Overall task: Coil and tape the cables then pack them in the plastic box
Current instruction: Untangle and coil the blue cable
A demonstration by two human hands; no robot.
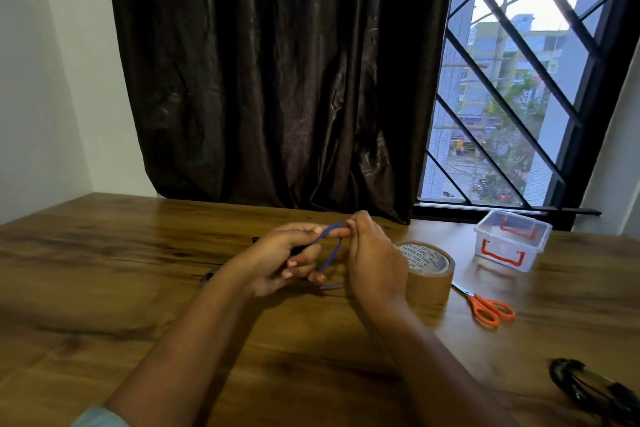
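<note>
A thin blue cable loops between my two hands above the middle of the wooden table. My left hand holds the loop with its fingers curled round it. My right hand pinches the top of the loop near the left index finger. A dark end of a cable lies on the table beside my left wrist. The brown tape roll stands just right of my right hand. The clear plastic box with red handles sits open at the back right.
Orange-handled scissors lie right of the tape. A black coiled cable bundle rests at the table's near right corner. A dark curtain and a barred window stand behind the table.
</note>
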